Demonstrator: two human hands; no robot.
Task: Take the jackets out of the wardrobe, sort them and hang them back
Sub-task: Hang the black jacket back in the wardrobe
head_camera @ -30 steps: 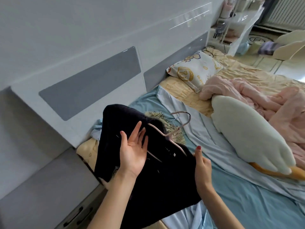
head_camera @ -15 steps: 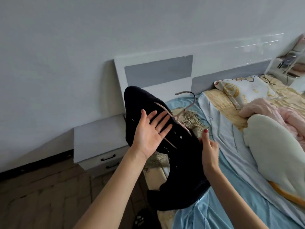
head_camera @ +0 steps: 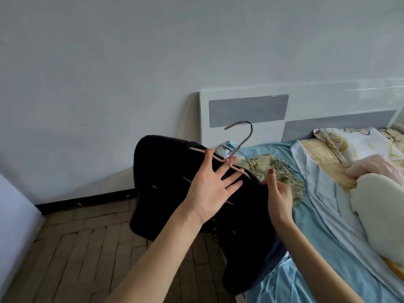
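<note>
1. Beside the bed, the left hand (head_camera: 213, 189) spreads flat, fingers straight, against a dark navy jacket (head_camera: 175, 193).
2. The right hand (head_camera: 278, 194) pinches the jacket's edge.
3. The jacket hangs on a pink wire hanger (head_camera: 239, 147), held over the brown herringbone floor (head_camera: 76, 248).
4. A blue sheet (head_camera: 317, 226) covers the bed (head_camera: 323, 278).

The bed (head_camera: 323, 217) carries a green fringed garment (head_camera: 277, 171) centrally, pillow (head_camera: 349, 145) at two o'clock, white plush (head_camera: 380, 211) at three.
</note>
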